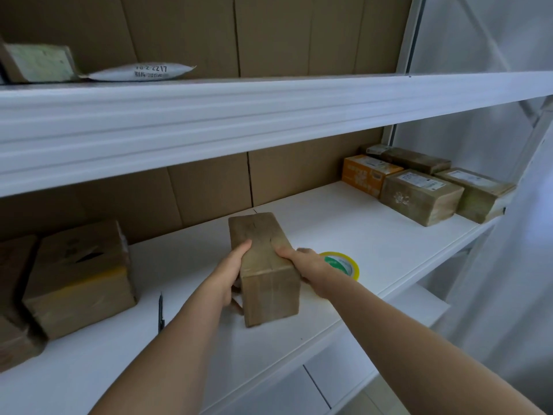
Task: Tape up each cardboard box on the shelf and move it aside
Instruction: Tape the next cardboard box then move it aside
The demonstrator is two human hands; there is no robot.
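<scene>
Both hands, left hand point(232, 275) and right hand point(305, 266), are gripping a small box point(264, 269) near the shelf's point(374, 235) front edge, tape roll point(344, 265) beside. Some boxes point(425, 187) are sitting in the right corner; bigger boxes point(80, 280) are waiting at the left.

White shelf point(374, 235), cardboard boxes point(422, 196), tape roll point(344, 265), perhaps a pen point(161, 313)

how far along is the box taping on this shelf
Looks done: four boxes grouped at the shelf's right end. In hand: both the left hand and right hand grip a small box, tape roll beside it. Apparently left: larger boxes at the left.
</scene>
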